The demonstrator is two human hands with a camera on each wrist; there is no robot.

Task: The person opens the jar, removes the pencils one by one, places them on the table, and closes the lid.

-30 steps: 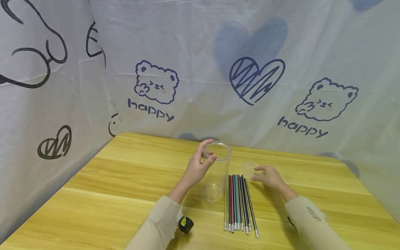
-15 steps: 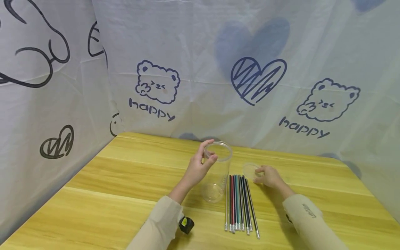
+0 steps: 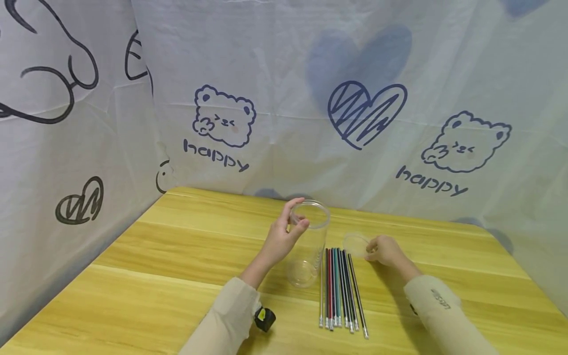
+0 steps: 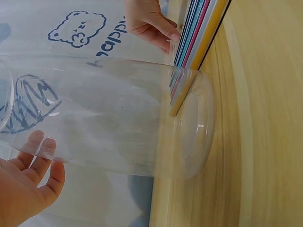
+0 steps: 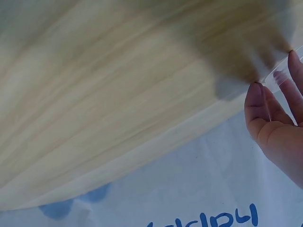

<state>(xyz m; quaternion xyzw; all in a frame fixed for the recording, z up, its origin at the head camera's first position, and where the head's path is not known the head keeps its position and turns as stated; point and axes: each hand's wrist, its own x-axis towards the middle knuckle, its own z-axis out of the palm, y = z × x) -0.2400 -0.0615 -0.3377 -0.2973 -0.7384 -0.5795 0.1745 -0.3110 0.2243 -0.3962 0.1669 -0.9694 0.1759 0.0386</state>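
Note:
My left hand (image 3: 281,234) grips a tall clear plastic cylinder (image 3: 311,251) near its open top, thumb on the near side and fingers behind. The cylinder stands upright on the table with nothing inside; in the left wrist view the hand (image 4: 28,184) curls at its upper end. To its right lies a row of pencils (image 3: 338,291) in several colours, silver ends toward me. Beyond their far ends a round clear lid (image 3: 354,243) lies flat. My right hand (image 3: 385,250) pinches the lid's right edge, and the right wrist view shows thumb and fingertips there.
The wood-grain table (image 3: 146,276) ends at the back against a white curtain (image 3: 284,123) printed with bears and hearts. A black wrist device (image 3: 265,319) sits by the left sleeve.
My right hand's fingers have drawn together at the lid's right edge, and the lid has shifted very slightly. The left hand and the cylinder hold their place.

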